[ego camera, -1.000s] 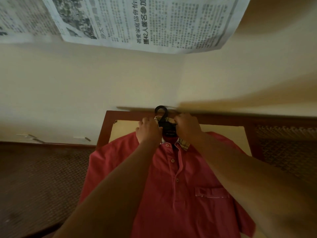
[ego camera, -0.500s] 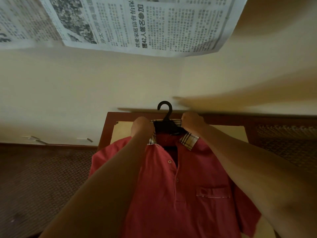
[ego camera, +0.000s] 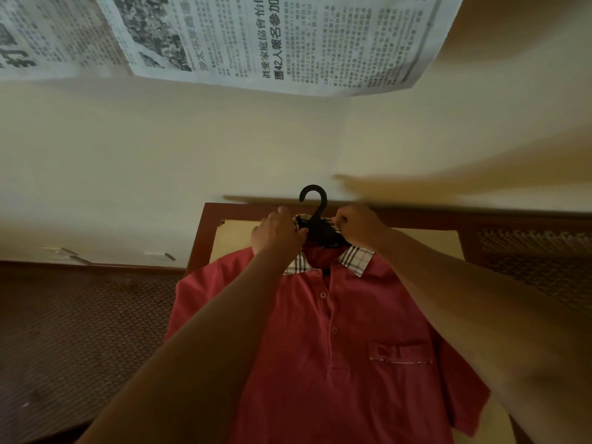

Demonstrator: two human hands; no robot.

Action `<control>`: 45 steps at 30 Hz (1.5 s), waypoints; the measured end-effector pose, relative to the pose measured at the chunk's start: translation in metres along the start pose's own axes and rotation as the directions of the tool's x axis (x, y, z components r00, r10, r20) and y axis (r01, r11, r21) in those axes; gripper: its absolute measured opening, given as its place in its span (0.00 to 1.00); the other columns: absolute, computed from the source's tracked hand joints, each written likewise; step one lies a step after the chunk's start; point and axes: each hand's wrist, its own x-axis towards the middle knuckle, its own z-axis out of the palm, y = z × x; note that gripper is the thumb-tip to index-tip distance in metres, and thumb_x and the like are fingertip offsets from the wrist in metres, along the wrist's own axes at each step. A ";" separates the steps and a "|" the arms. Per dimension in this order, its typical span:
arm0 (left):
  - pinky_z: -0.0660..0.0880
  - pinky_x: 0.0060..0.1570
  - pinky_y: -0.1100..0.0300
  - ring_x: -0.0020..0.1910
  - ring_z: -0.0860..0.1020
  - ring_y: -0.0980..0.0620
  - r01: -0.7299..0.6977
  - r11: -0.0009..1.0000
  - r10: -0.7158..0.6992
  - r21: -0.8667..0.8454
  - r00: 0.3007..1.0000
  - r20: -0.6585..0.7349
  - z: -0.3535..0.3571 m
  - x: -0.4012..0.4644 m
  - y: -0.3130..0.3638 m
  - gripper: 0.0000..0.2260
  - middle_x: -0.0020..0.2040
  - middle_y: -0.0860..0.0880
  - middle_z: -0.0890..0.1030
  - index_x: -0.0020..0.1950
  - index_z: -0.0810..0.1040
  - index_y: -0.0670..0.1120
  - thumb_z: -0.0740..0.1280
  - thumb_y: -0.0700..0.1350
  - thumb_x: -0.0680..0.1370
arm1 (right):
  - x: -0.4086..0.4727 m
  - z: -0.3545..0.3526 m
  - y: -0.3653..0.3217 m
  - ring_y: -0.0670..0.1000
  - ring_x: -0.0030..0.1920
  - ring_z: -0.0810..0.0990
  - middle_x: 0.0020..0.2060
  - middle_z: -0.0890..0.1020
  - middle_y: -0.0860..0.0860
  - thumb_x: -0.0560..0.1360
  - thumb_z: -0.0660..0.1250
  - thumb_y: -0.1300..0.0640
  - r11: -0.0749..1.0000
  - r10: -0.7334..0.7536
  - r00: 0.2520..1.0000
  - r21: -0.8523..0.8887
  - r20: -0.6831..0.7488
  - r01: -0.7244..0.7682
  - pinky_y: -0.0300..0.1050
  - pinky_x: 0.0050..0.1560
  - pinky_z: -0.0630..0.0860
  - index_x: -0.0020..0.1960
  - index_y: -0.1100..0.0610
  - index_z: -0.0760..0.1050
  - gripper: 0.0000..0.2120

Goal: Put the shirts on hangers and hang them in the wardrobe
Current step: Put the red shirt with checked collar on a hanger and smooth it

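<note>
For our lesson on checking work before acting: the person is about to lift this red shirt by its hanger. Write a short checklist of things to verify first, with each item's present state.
1. Hanger hook sticks out above the collar: ok.
2. Left hand grips the collar beside the hanger: ok.
3. Right hand grips the collar on the other side: ok.
4. Hanger arms sit inside both shoulders of the shirt: cannot tell, hidden under the cloth.
5. Shirt buttons closed: the lower two appear fastened; the top of the placket is open.
6. Wardrobe rail within reach: cannot tell, not in view.
</note>
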 end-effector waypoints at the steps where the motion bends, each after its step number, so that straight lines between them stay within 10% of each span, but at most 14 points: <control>1: 0.72 0.49 0.51 0.57 0.77 0.44 -0.001 1.000 0.001 -0.016 1.000 -0.008 0.000 -0.001 0.002 0.19 0.57 0.45 0.77 0.60 0.69 0.44 0.67 0.55 0.76 | -0.001 -0.001 -0.001 0.57 0.42 0.76 0.38 0.76 0.55 0.81 0.59 0.56 1.000 0.000 1.000 -0.022 0.006 0.000 0.48 0.43 0.70 0.33 0.53 0.67 0.17; 9: 0.72 0.47 0.53 0.56 0.78 0.40 -0.038 0.999 0.037 0.011 0.991 0.126 -0.016 -0.002 0.004 0.09 0.56 0.40 0.79 0.57 0.76 0.39 0.63 0.36 0.78 | -0.004 -0.004 -0.005 0.55 0.39 0.73 0.37 0.74 0.52 0.82 0.56 0.59 0.966 0.021 0.999 -0.258 0.048 -0.008 0.46 0.39 0.64 0.43 0.57 0.70 0.10; 17: 0.70 0.44 0.56 0.55 0.78 0.43 -0.045 0.994 0.035 0.100 0.994 0.102 -0.023 -0.004 0.000 0.10 0.56 0.42 0.79 0.58 0.77 0.41 0.62 0.36 0.78 | -0.002 -0.005 -0.009 0.53 0.41 0.75 0.39 0.76 0.51 0.81 0.58 0.51 0.982 -0.093 0.996 -0.161 0.017 0.094 0.48 0.42 0.71 0.45 0.57 0.75 0.12; 23: 0.70 0.41 0.57 0.49 0.79 0.47 -0.039 0.970 0.029 0.239 0.998 0.049 -0.019 -0.009 -0.003 0.09 0.50 0.46 0.81 0.54 0.79 0.44 0.60 0.44 0.81 | 0.000 -0.006 -0.008 0.57 0.47 0.78 0.46 0.80 0.57 0.75 0.62 0.65 0.985 -0.052 0.998 -0.169 -0.044 0.043 0.48 0.42 0.73 0.47 0.61 0.80 0.08; 28: 0.65 0.34 0.58 0.37 0.73 0.50 0.083 0.960 -0.085 -0.267 0.996 0.003 -0.009 -0.008 -0.012 0.18 0.43 0.44 0.79 0.43 0.75 0.43 0.52 0.52 0.83 | -0.014 0.007 -0.002 0.60 0.50 0.76 0.48 0.77 0.57 0.77 0.62 0.61 0.961 -0.176 0.940 -0.257 -0.293 0.100 0.50 0.44 0.71 0.49 0.59 0.79 0.07; 32: 0.69 0.44 0.55 0.48 0.74 0.49 0.157 0.768 -0.321 -0.621 0.933 -0.160 0.021 -0.047 -0.029 0.12 0.51 0.45 0.79 0.54 0.75 0.42 0.53 0.43 0.82 | -0.030 0.026 -0.002 0.63 0.53 0.75 0.52 0.77 0.60 0.75 0.62 0.63 0.967 -0.195 0.956 -0.208 -0.219 0.149 0.56 0.49 0.73 0.55 0.61 0.77 0.10; 35: 0.66 0.64 0.49 0.63 0.69 0.45 0.134 0.903 -0.220 -0.408 0.961 -0.170 0.064 -0.085 -0.034 0.14 0.63 0.44 0.73 0.63 0.71 0.43 0.55 0.47 0.81 | -0.035 0.036 -0.014 0.61 0.60 0.74 0.60 0.75 0.59 0.77 0.62 0.61 0.974 -0.173 0.982 -0.161 -0.072 0.160 0.55 0.56 0.72 0.67 0.60 0.71 0.18; 37: 0.47 0.74 0.48 0.76 0.53 0.46 0.075 0.975 -0.092 -0.208 0.993 -0.073 0.085 -0.102 -0.034 0.24 0.76 0.47 0.59 0.75 0.59 0.47 0.52 0.56 0.81 | -0.035 0.039 -0.019 0.61 0.60 0.74 0.63 0.73 0.60 0.78 0.62 0.60 0.965 -0.151 0.988 -0.223 -0.034 0.139 0.54 0.54 0.74 0.73 0.57 0.63 0.24; 40: 0.33 0.71 0.47 0.76 0.34 0.49 -0.018 1.000 0.018 0.008 1.000 0.003 0.100 -0.114 -0.043 0.35 0.78 0.49 0.38 0.79 0.41 0.50 0.36 0.65 0.75 | -0.039 0.041 -0.018 0.61 0.55 0.75 0.61 0.72 0.61 0.78 0.62 0.59 0.916 -0.144 0.989 -0.378 0.009 0.137 0.53 0.45 0.73 0.77 0.49 0.53 0.31; 45: 0.33 0.73 0.46 0.74 0.31 0.50 -0.041 0.994 0.042 0.098 0.999 0.000 0.110 -0.131 -0.053 0.31 0.75 0.51 0.32 0.76 0.34 0.51 0.38 0.64 0.78 | -0.043 0.033 -0.017 0.59 0.52 0.78 0.59 0.74 0.59 0.77 0.64 0.53 0.890 -0.119 0.978 -0.419 0.169 0.181 0.48 0.41 0.71 0.76 0.50 0.54 0.32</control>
